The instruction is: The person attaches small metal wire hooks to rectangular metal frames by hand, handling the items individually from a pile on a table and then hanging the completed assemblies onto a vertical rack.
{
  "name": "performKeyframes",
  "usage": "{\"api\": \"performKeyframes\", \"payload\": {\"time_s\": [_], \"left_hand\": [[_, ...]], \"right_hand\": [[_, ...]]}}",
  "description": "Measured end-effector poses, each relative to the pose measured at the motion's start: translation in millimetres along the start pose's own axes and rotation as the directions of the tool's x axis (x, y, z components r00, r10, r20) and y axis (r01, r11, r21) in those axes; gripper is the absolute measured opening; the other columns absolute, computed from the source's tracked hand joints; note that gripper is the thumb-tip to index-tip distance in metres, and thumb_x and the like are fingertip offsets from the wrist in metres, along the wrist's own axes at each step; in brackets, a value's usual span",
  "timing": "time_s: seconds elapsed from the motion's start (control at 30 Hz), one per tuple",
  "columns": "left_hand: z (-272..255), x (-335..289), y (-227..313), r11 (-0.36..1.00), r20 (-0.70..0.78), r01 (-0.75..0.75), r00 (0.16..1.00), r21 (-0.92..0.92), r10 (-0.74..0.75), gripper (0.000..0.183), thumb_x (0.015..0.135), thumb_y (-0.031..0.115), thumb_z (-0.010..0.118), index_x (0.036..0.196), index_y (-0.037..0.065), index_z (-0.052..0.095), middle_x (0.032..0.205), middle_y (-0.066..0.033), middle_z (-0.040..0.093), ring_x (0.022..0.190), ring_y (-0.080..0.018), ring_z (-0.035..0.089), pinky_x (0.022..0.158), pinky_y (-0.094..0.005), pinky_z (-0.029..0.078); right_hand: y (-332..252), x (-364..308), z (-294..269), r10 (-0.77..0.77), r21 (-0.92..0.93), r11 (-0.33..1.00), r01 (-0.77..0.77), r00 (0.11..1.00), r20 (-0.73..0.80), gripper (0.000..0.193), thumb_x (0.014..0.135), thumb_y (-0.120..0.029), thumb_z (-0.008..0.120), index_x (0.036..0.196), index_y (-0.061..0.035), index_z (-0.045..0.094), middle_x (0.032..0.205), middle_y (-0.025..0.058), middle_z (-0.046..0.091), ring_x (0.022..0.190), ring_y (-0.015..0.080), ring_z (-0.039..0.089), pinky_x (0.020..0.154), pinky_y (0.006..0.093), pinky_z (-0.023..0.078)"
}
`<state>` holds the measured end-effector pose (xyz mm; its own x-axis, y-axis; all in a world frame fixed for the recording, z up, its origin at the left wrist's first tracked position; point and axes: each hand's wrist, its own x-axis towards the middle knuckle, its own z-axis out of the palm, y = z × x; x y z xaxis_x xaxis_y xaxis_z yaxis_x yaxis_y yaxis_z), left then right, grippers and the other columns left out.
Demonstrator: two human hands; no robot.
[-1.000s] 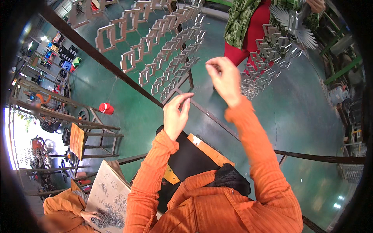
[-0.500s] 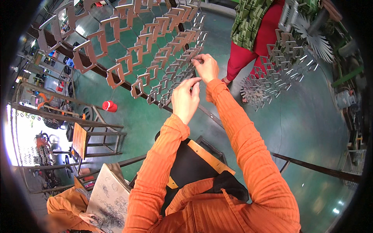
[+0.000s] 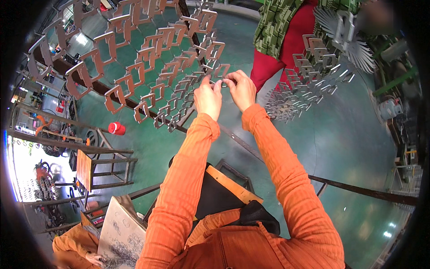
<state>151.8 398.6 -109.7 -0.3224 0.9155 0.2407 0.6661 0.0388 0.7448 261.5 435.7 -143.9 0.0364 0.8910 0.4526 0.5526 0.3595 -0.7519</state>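
My left hand [image 3: 208, 98] and my right hand [image 3: 242, 91] are raised close together, fingertips nearly meeting. Both are closed in a pinch at a small, thin piece that I cannot make out between the fingertips. Right above them is a grey metal rectangular link [image 3: 220, 71] at the edge of a hanging net of similar links [image 3: 127, 74]. Thin wires or rings seem to join these links in rows. My fingers partly hide the link's lower end.
A person in red trousers [image 3: 265, 67] stands ahead, beside another hanging bunch of metal links [image 3: 309, 80]. Dark bars [image 3: 242, 142] cross below my hands. At left are a red bucket [image 3: 117, 128], a wooden stool [image 3: 84, 169] and a table [image 3: 107, 224], where a seated person's hand [image 3: 94, 258] touches dark wire pieces.
My left hand has risen toward the links; my right hand has moved slightly right and down. Their fingertips now meet side by side. The view has shifted, moving the net left.
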Motion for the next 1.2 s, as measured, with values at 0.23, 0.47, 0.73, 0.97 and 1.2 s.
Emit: {"api": "performKeyframes", "payload": {"time_s": [0.23, 0.47, 0.73, 0.97, 1.2], "left_hand": [[5.1, 1.9, 5.9, 0.950, 0.038, 0.116, 0.993, -0.290, -0.109, 0.023, 0.089, 0.014, 0.059, 0.103, -0.004, 0.063, 0.078, -0.0106, 0.069, 0.045, -0.0117, 0.058, 0.044, -0.0269, 0.045], [-7.1, 0.2, 10.2, 0.958, 0.055, 0.152, 0.988, -0.245, -0.143, 0.023, 0.088, 0.016, 0.060, 0.100, -0.004, 0.065, 0.079, -0.0130, 0.069, 0.051, -0.0159, 0.063, 0.048, -0.0288, 0.048], [-67.4, -38.7, 128.8, 0.920, -0.042, -0.279, 0.960, -0.275, 0.278, 0.035, 0.078, 0.016, 0.073, 0.107, 0.000, 0.065, 0.091, -0.0180, 0.069, 0.081, -0.0223, 0.069, 0.073, -0.0311, 0.052], [-58.4, -41.1, 222.9, 0.697, -0.296, -0.699, 0.708, -0.161, 0.641, 0.038, 0.077, 0.017, 0.074, 0.107, -0.002, 0.064, 0.093, -0.0171, 0.069, 0.084, -0.0171, 0.068, 0.073, -0.0288, 0.051], [-64.6, -23.0, 217.6, 0.682, -0.194, -0.478, 0.870, -0.554, 0.452, 0.018, 0.085, 0.011, 0.060, 0.090, -0.006, 0.065, 0.075, -0.0181, 0.067, 0.064, -0.0225, 0.068, 0.059, -0.0302, 0.049]], "right_hand": [[4.2, -6.4, -6.7, -0.054, 0.051, 0.997, 0.057, 0.996, -0.066, 0.008, 0.077, -0.014, 0.067, 0.077, -0.0060, 0.066, 0.079, 0.0065, 0.061, 0.070, 0.0276, 0.061, 0.061, 0.0389, 0.046], [-9.2, -19.0, -22.8, -0.040, 0.160, 0.986, 0.057, 0.993, -0.109, 0.008, 0.078, -0.013, 0.067, 0.078, -0.0055, 0.066, 0.078, 0.0062, 0.061, 0.068, 0.0256, 0.060, 0.059, 0.0369, 0.045], [-48.4, -27.5, -131.5, -0.017, 0.108, 0.994, 0.035, 0.987, -0.160, 0.008, 0.077, -0.008, 0.068, 0.081, -0.0015, 0.067, 0.076, 0.0077, 0.061, 0.060, 0.0207, 0.060, 0.058, 0.0306, 0.046], [-80.2, -21.7, -207.0, -0.054, 0.085, 0.993, 0.080, 0.961, -0.272, 0.009, 0.075, -0.004, 0.068, 0.083, 0.0010, 0.066, 0.077, 0.0084, 0.061, 0.067, 0.0194, 0.061, 0.062, 0.0302, 0.047], [-115.7, -0.2, -229.6, -0.117, 0.148, 0.975, 0.165, 0.949, -0.291, 0.010, 0.073, -0.003, 0.069, 0.081, 0.0028, 0.067, 0.075, 0.0087, 0.062, 0.065, 0.0166, 0.059, 0.063, 0.0285, 0.046]]}}
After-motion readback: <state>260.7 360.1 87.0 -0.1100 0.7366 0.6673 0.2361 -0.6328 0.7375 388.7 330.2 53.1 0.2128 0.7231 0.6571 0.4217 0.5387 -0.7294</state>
